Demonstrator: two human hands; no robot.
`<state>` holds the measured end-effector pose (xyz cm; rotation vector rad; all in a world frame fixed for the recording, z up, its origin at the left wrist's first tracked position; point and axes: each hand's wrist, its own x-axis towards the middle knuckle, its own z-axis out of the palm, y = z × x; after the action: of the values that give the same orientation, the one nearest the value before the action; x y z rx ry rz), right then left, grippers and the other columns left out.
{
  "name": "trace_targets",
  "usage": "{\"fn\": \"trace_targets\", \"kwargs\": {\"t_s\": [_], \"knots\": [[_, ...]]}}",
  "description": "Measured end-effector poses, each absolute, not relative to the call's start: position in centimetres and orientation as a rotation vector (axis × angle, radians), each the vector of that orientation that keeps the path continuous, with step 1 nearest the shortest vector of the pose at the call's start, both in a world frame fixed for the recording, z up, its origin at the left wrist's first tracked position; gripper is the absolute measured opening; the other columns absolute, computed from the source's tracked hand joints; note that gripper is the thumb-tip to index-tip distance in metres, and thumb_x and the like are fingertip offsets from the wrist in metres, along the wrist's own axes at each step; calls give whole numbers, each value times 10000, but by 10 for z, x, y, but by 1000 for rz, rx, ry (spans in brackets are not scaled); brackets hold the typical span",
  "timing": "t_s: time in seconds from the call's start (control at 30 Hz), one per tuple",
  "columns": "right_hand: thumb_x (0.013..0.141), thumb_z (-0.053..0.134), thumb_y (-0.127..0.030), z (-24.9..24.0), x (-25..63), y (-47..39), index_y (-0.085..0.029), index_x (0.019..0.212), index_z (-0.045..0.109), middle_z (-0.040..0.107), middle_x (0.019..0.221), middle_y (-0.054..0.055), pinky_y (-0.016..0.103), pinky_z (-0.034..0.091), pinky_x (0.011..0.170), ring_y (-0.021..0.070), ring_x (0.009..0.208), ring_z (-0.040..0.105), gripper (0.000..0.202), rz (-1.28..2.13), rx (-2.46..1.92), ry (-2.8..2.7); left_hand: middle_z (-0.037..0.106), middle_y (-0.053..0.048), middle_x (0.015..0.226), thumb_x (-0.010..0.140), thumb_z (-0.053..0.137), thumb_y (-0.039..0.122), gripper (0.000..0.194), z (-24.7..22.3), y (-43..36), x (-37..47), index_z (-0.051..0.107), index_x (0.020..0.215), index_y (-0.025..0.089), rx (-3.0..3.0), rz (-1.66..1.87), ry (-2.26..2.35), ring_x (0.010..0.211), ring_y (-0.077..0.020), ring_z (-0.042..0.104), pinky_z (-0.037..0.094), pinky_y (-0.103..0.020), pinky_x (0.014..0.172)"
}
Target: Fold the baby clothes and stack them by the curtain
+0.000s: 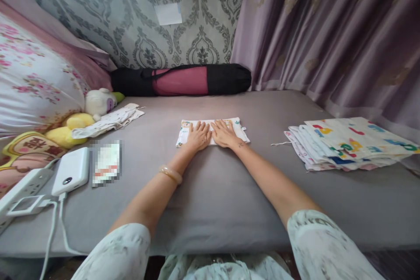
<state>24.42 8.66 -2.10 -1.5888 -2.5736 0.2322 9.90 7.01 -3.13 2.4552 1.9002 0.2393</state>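
A small folded white cloth point(183, 131) with a coloured print lies flat on the grey bed sheet point(216, 192), in the middle of the head view. My left hand point(198, 135) rests palm down on its left half, fingers stretched out. On the right half lies my right hand point(224, 133), flat too, its fingers pointing away from me. Both thumbs sides are close together near the cloth's centre. What lies under the palms is hidden. Part of the cloth shows past the fingertips and at both ends, where a small tag sticks out on the right.
A stack of printed cloths point(351, 144) sits at right. At left are thin folded cloths point(111, 120), plush toys point(98, 101), a white power bank point(71, 170), a power strip point(26, 192) and a blurred packet point(106, 163). A long black-and-red bag point(180, 80) lies along the wall.
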Motion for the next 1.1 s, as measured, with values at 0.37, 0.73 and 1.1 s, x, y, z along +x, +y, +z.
{"fn": "trace_targets", "kwargs": {"t_s": [0.37, 0.73, 1.1], "knots": [[964, 242, -332, -23, 246, 93, -153, 1527, 287, 218, 1601, 122, 599, 16, 1161, 288, 1477, 153, 593, 338, -1618, -2609, 291, -120, 1578, 989, 204, 392, 557, -34, 75, 96, 322, 1498, 196, 2362, 124, 1867, 1470, -296, 213, 113, -577, 1170], [990, 233, -351, -28, 263, 105, -127, 1479, 361, 284, 1577, 138, 564, 91, 1165, 291, 1467, 184, 553, 222, -1713, -2497, 401, -165, 1508, 979, 271, 486, 541, -36, 81, 79, 434, 1397, 186, 2391, 284, 2034, 1425, -324, 298, 153, -584, 1145], [1003, 234, -364, -29, 268, 103, -122, 1469, 364, 293, 1570, 159, 574, 159, 1146, 320, 1443, 238, 540, 238, -1683, -2544, 388, -165, 1502, 975, 316, 472, 498, -24, 55, 60, 430, 1366, 185, 2311, 228, 1942, 1423, -288, 303, 216, -521, 1152]]}}
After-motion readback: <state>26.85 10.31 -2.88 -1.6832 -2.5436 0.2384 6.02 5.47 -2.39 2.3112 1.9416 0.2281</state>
